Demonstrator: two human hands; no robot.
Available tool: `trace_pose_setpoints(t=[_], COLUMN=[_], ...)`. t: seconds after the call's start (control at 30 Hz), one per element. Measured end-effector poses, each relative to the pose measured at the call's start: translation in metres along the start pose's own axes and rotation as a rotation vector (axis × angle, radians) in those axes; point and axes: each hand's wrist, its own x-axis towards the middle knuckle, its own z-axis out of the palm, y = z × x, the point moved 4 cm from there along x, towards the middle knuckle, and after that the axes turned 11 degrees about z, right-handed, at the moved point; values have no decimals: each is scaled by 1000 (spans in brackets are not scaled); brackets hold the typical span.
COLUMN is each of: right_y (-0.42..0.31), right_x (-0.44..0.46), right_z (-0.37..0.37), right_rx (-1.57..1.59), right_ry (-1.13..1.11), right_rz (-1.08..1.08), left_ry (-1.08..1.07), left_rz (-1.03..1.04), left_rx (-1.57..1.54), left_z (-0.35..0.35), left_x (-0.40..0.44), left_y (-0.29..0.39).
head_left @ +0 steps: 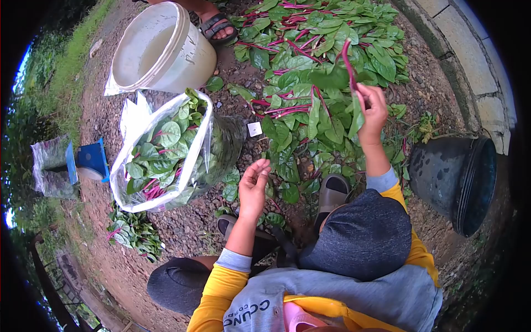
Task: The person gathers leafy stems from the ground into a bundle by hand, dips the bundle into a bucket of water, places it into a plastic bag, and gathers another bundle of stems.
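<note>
My right hand [374, 113] is closed around a sprig of red-stemmed Malabar spinach [348, 63], its thick stem pointing up and its leaves hanging at both sides. Below it, a wide heap of the same spinach [332, 44] covers the ground. My left hand [253, 188] is raised between the heap and the bag, thumb and fingertips pinched together; whatever may be between them is too small to make out. To its left stands a clear plastic bag [224, 138] with a white rolled rim, filled with spinach leaves and stems.
A white bucket [191, 63] holding cloudy water stands behind the bag, near another person's sandalled foot [218, 26]. At right, a black bucket [442, 171] lies tipped. A small spinach bunch [133, 232] and a blue object [93, 160] are left. Concrete edging [464, 50] borders the gravel.
</note>
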Motion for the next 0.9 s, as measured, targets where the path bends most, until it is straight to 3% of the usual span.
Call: trace_pose_setpoints(t=[0.1,0.2,0.37,0.47,0.63,0.73,0.83,0.9], right_y=[0,-9,-35,-33,-26,-23,-19,-2], right_x=[27,28,-51,-112,-169,-182,-165,-133], right_z=[-8,-4,50,76,91,94,100,105], right_rx=[-280,-58,-11,-2,299,325,295,114], right_ry=[47,-81,-555,-788,-1195,-1392,-1360,-1141], right_rz=[-221,-50,-87,-240,1,117,-107,-70], left_ry=[9,7,128,196,463,343,255,276], left_rz=[-15,11,142,204,145,77,59,53], left_rx=[-1,-22,-23,22,32,-123,-242,-243], left_z=[1,3,1,-7,-16,-22,-27,-22], left_x=[0,0,2,3,1,7,7,6], left_y=[1,0,15,19,7,-4,-16,-16])
